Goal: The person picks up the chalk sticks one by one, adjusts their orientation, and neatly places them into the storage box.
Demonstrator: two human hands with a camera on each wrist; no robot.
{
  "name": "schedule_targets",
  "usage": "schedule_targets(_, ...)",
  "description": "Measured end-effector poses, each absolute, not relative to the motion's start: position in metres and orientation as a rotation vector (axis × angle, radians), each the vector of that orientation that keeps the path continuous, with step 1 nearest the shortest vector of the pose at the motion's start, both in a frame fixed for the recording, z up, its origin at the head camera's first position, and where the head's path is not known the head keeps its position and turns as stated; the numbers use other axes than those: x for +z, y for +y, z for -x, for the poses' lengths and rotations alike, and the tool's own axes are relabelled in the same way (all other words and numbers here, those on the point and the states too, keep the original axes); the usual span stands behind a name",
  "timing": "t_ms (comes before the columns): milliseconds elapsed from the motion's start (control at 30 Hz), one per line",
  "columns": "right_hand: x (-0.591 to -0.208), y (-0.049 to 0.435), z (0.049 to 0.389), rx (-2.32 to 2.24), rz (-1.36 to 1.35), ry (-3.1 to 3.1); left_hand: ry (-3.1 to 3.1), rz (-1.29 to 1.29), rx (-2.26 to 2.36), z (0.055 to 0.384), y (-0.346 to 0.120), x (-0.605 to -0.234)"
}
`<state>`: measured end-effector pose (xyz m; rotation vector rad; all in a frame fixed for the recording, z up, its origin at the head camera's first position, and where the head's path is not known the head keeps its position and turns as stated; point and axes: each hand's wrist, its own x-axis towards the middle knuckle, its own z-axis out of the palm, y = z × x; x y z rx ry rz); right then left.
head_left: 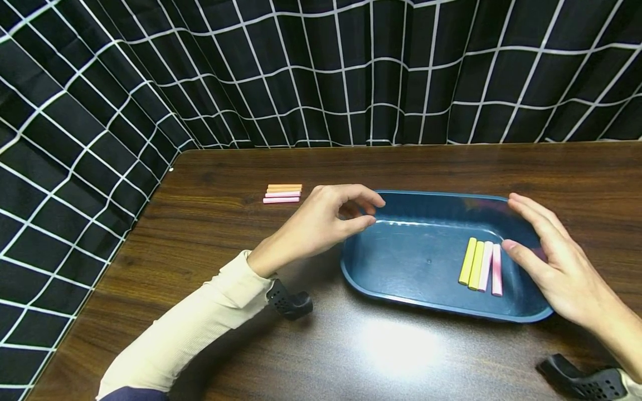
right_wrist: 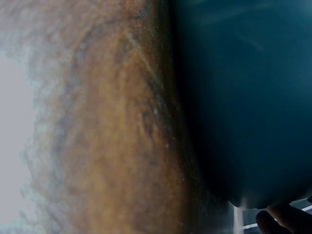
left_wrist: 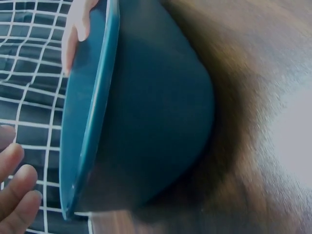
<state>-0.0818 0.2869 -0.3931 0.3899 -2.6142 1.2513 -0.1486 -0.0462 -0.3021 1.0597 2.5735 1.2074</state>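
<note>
A blue oblong tray sits on the wooden table, with two yellow chalk sticks and two pink chalk sticks side by side toward its right end. My left hand is at the tray's left end, fingers loosely bent and apart from the thumb, nothing between them. The left wrist view shows its fingertips apart from the tray rim. At the right end is my right hand, fingers extended along the rim and thumb over the inside, holding no chalk; its contact with the rim is unclear.
Orange chalk sticks and pink chalk sticks lie together on the table, left of the tray and beyond my left forearm. A black curtain with white grid lines hangs behind and to the left.
</note>
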Motion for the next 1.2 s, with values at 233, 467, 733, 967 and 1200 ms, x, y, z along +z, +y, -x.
schedule_targets(233, -0.393, 0.287, 0.083, 1.255, -0.388, -2.612, 2.569, -1.095, 1.257, 0.15, -0.059, -0.305)
schedule_targets(467, -0.393, 0.288, 0.082, 1.263, -0.38, -2.623, 2.585, -1.088, 1.23, 0.153, -0.07, -0.307)
schedule_targets(733, -0.393, 0.288, 0.081, 1.257, -0.375, -2.627, 2.642, -1.105, 1.161, 0.16, -0.086, -0.313)
schedule_targets(967, -0.393, 0.288, 0.082, 1.253, -0.377, -2.624, 2.727, -1.066, 1.135, 0.167, -0.104, -0.318)
schedule_targets(1200, -0.393, 0.288, 0.081, 1.25, -0.38, -2.627, 2.804, -1.001, 1.076, 0.176, -0.12, -0.327)
